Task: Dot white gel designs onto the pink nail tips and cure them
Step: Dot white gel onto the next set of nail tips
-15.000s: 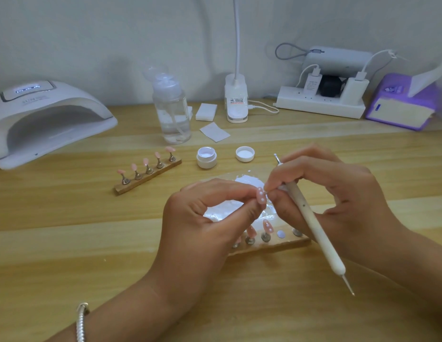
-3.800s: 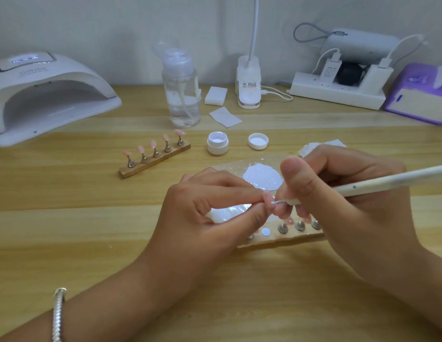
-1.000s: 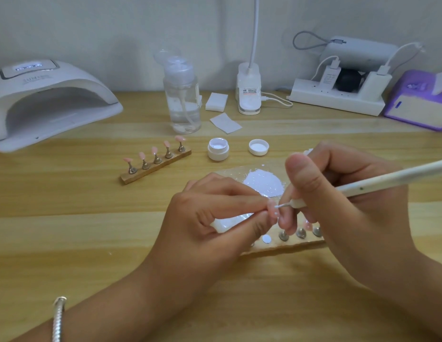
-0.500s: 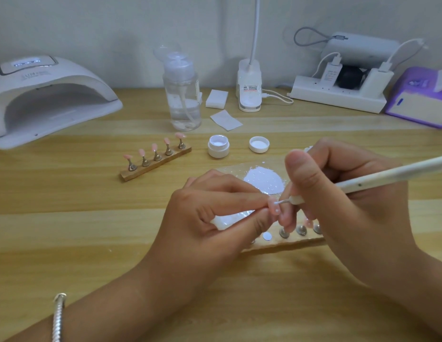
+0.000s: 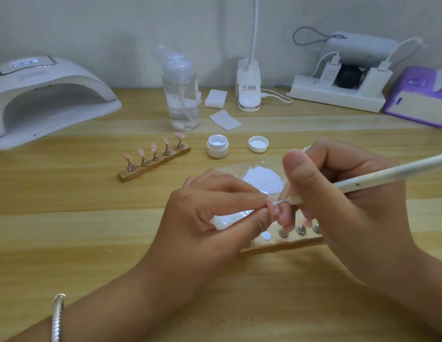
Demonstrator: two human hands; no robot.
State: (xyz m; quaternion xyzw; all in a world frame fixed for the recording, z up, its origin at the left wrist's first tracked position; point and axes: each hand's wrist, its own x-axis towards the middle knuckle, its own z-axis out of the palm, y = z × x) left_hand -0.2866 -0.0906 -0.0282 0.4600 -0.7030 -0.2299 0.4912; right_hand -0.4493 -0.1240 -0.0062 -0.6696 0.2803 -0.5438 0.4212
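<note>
Nail tip (image 5: 273,207) pinched between left hand (image 5: 205,218) thumb and forefinger.

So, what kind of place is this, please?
Probably a home or small-studio nail art desk, not clearly a salon. A curing lamp stands on the wooden table, a wooden stand holds pink nail tips, and an open jar of white gel sits nearby.

"sun" lettering on white curing lamp (image 5: 42,95), rest unreadable
</note>
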